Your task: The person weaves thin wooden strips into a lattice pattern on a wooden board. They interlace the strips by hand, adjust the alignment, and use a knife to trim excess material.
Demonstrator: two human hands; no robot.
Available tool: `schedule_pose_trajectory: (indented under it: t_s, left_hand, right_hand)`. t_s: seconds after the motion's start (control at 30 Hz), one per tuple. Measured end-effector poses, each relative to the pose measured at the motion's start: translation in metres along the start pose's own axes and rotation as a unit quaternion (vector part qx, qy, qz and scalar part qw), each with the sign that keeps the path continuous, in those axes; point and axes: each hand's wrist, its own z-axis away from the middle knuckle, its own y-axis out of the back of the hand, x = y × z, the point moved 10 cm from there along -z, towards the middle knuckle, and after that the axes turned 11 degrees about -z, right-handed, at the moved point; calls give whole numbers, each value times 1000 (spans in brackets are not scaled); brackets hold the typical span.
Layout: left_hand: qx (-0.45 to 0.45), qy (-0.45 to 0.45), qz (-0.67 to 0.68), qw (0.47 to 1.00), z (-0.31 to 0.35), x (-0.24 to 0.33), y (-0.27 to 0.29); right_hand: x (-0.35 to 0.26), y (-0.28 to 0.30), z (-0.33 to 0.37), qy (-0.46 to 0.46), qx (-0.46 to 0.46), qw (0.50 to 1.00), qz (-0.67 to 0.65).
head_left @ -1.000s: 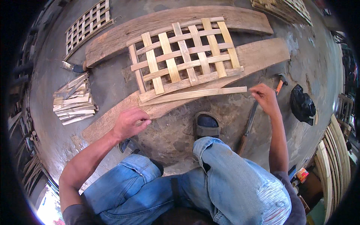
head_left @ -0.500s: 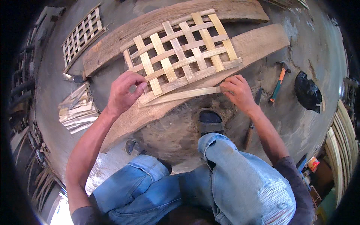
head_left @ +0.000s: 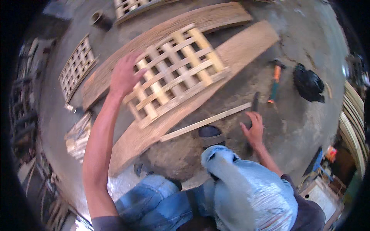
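Left hand (head_left: 125,78): over the left part of the lattice panel (head_left: 175,83); grip wide, fingers extended, thumb toward the slats. The hand is blurred; contact with the panel cannot be told.
Right hand (head_left: 254,129): low at the right, above the long tool (head_left: 255,102); grip wide, thumb apart from the fingers. Whether it touches the tool cannot be told.
Lattice panel: pale slats woven over and under with square gaps; set at a slant across both beams, right end raised toward the top of the view.
Loose strip (head_left: 206,121): single pale slat, apart from the panel; left end at the near beam's edge, right end just beside the dark blade of the long tool.
Near beam (head_left: 246,50): broad brown timber under the panel's near edge.
Far beam (head_left: 169,29): similar timber, under the panel's far side.
Hammer (head_left: 274,84): on the floor right of the blade; dark head, orange and green handle.
Black plastic bag (head_left: 308,83): crumpled, right of the hammer.
Sandal (head_left: 212,140): worn, just beneath the loose strip.
Second panel (head_left: 78,69): finer lattice, left of the far beam.
Short slats (head_left: 79,138): piled near the left forearm.
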Motion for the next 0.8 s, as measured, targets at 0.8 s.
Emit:
schedule_pose_trajectory:
  t_s: [0.8]
  left_hand:
    - [-251,109,-23,962,-43,-14,-45]
  right_hand:
    - [88,10,143,-262,127,956,-34]
